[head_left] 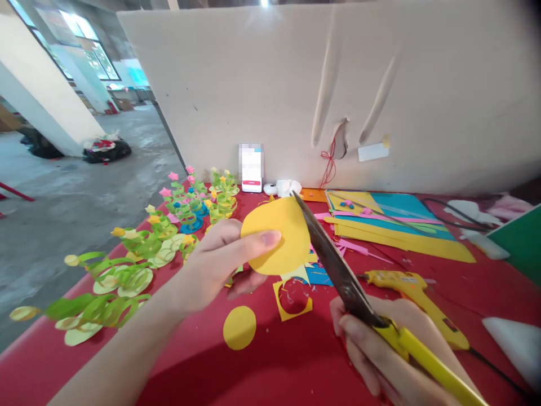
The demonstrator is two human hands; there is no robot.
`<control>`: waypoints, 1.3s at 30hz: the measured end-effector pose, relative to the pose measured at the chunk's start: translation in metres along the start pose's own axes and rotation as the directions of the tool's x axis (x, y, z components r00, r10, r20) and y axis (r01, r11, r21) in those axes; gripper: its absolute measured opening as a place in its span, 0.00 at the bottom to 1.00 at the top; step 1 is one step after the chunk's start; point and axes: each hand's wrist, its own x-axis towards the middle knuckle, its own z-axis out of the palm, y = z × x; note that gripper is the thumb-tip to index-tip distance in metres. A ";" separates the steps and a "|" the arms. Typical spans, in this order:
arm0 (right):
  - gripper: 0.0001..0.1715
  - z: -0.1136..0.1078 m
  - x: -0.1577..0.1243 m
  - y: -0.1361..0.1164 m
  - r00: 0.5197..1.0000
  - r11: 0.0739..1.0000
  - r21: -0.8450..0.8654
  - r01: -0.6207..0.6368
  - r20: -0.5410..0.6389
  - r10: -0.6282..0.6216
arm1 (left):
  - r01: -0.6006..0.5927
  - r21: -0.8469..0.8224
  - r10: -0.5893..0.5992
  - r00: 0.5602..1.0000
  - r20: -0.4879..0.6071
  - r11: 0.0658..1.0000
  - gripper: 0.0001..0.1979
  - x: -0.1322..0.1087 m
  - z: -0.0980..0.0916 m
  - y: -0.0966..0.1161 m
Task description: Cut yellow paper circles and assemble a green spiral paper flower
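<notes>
My left hand [228, 254] pinches a roundish piece of yellow paper [281, 225] between thumb and fingers, held up above the table. In my right hand [380, 344] is a pair of scissors [338, 270] with dark blades and yellow handles. Their blades lie along the right edge of the yellow paper, tip pointing up and away from me; whether they touch it I cannot tell. On the table below lies a smaller yellow paper circle [239, 327]. Beside it is a yellow paper offcut [293, 313] with a round hole.
Several spiral paper plants [127, 270] with stars line the left side. A yellow glue gun [416, 287] lies at right, near coloured paper sheets [406, 220]. A phone [251, 169] leans on the pale board [253, 84] at the back. Red cloth [190, 366] covers the table.
</notes>
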 end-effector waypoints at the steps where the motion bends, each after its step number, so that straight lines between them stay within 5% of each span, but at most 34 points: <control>1: 0.18 0.000 0.000 0.000 1.000 1.000 -0.006 0.002 0.000 -0.002 | 0.007 -0.005 -0.007 1.000 0.001 1.000 0.21 0.000 -0.001 0.000; 7: 0.20 0.002 -0.002 0.004 1.000 0.999 0.013 -0.030 0.006 0.029 | 0.047 -0.053 -0.046 0.999 0.016 0.998 0.20 0.001 -0.003 0.000; 12: 0.24 0.003 -0.004 0.005 0.989 0.976 0.208 -0.061 0.141 0.031 | 0.098 -0.136 -0.097 0.995 0.010 0.986 0.23 0.003 -0.004 0.001; 21: 0.12 0.003 0.003 0.013 0.934 0.943 0.300 -0.144 0.355 0.030 | 0.151 -0.169 -0.145 0.988 0.047 0.974 0.23 0.006 -0.005 0.002; 32: 0.12 0.002 0.007 0.013 0.954 0.926 0.338 -0.168 0.294 0.066 | 0.290 -0.149 -0.252 0.940 0.228 0.945 0.21 0.007 0.003 -0.001; 39: 0.14 0.012 -0.001 0.013 0.987 0.924 0.348 -0.158 0.071 0.142 | 0.374 -0.153 -0.333 0.912 0.241 0.915 0.19 0.005 0.007 -0.004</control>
